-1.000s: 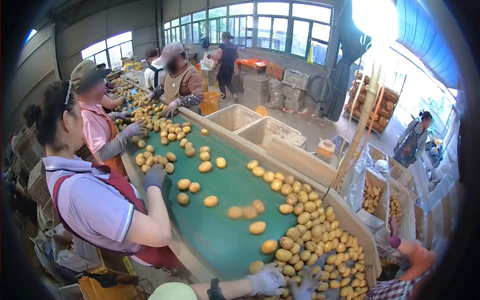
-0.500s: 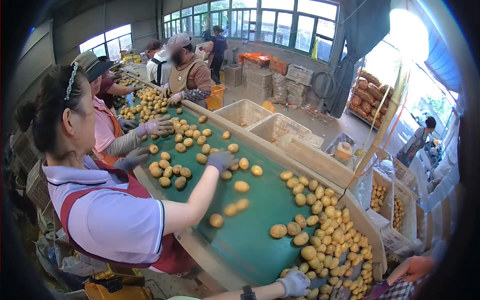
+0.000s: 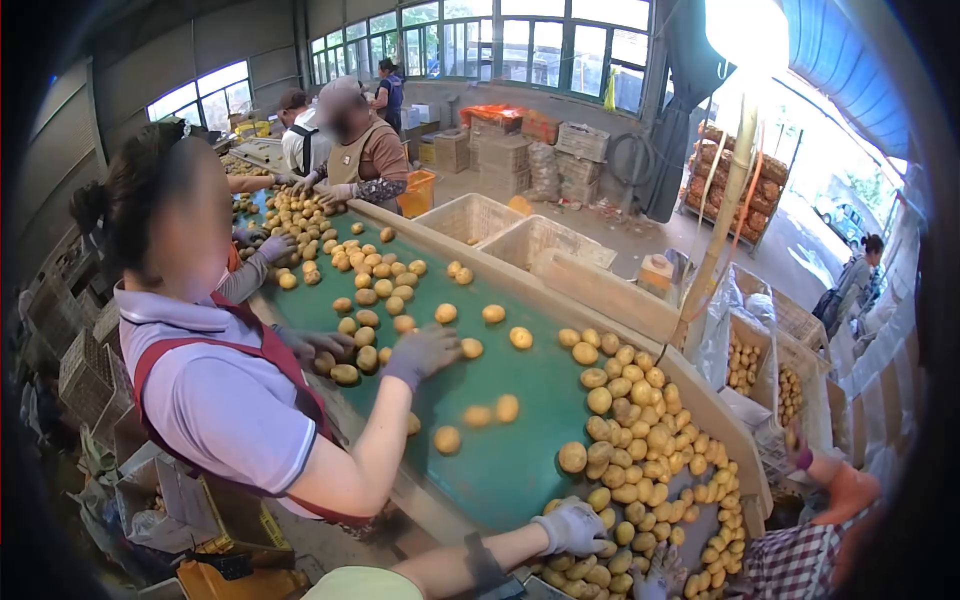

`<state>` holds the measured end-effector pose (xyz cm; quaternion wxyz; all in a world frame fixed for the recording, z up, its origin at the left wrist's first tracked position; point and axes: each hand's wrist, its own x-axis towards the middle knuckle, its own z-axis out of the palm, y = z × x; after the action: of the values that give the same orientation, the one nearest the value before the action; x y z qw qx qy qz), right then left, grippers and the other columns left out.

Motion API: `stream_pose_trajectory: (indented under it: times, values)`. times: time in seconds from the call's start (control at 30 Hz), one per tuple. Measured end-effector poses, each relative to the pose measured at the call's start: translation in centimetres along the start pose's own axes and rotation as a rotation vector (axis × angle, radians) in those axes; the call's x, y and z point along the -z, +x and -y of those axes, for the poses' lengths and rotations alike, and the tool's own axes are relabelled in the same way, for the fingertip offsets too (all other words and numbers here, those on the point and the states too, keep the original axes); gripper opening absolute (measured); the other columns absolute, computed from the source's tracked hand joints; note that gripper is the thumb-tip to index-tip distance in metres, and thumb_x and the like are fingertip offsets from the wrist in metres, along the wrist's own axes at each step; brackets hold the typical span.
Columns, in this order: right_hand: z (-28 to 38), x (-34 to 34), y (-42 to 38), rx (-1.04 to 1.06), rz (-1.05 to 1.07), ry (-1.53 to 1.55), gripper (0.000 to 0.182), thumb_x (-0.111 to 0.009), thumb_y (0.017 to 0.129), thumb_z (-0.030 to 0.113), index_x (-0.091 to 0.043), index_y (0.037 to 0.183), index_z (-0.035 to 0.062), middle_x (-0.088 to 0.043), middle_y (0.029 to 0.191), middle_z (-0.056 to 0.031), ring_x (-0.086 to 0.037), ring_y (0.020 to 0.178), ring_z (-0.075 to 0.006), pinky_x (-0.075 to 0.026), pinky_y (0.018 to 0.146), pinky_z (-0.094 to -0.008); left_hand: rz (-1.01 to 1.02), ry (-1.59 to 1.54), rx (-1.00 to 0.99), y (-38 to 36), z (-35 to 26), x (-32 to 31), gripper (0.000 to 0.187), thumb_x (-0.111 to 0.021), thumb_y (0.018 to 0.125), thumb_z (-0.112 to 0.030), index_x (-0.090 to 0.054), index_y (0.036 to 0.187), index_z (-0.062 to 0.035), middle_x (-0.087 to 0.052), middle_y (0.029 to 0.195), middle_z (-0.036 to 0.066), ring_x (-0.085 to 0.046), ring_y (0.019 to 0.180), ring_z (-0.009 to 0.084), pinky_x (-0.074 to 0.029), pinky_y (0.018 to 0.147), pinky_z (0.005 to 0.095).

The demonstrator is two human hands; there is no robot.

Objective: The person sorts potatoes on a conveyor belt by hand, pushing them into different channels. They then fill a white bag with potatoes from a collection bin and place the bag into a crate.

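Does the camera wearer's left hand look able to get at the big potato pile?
Probably yes: the left hand is right at the edge of the potato pile, and nothing visible blocks the way.

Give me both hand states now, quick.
Left hand: fingers partly curled over the potatoes; can't tell if gripping one.
Right hand: among potatoes, partly cut off at the bottom edge; can't tell open or closed.

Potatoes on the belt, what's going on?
Loose potatoes are being handled on a green belt. The wearer's left hand and right hand are at the near pile; whether either grips any is unclear. A co-worker in lavender reaches over scattered ones, and another in a tan apron stands farther along.
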<state>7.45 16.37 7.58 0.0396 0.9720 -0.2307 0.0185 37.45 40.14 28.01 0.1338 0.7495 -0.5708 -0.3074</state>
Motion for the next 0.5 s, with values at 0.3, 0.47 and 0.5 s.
stream_pose_trajectory:
  times: [0.3, 0.47, 0.5]
  values:
    - [-2.7, -4.3, -1.0, 0.085, -0.150, -0.093, 0.089, -0.058, 0.099, 0.060, -0.022, 0.170, 0.0201, -0.017, 0.176, -0.0207, -0.012, 0.160, -0.0470, -0.004, 0.122, -0.0757, -0.027, 0.036, -0.037, -0.7, -1.4, -0.2, 0.044, -0.054, 0.099, -0.049, -0.080, 0.112, -0.0154, -0.077, 0.107, 0.013, -0.070, 0.107, 0.0334, -0.049, 0.099, 0.0468]
    - [-2.4, 5.3, 0.9, -0.020, 0.342, 0.448, 0.083, -0.062, 0.098, 0.056, -0.029, 0.165, 0.0191, -0.025, 0.168, -0.0194, -0.021, 0.154, -0.0445, -0.014, 0.118, -0.0698, -0.084, -0.029, -0.016, -1.7, -0.2, 0.5, 0.046, -0.055, 0.097, -0.047, -0.081, 0.110, -0.0120, -0.078, 0.109, 0.015, -0.072, 0.109, 0.0333, -0.052, 0.101, 0.0445]
    - [-4.0, 6.6, 2.5, -0.053, 0.329, 0.569, 0.073, -0.063, 0.099, 0.048, -0.038, 0.158, 0.0148, -0.036, 0.160, -0.0211, -0.032, 0.147, -0.0415, -0.023, 0.116, -0.0619, -0.072, -0.066, -0.036, -1.6, 0.2, 0.4, 0.046, -0.055, 0.097, -0.048, -0.080, 0.112, -0.0121, -0.078, 0.110, 0.015, -0.072, 0.109, 0.0330, -0.052, 0.101, 0.0443]
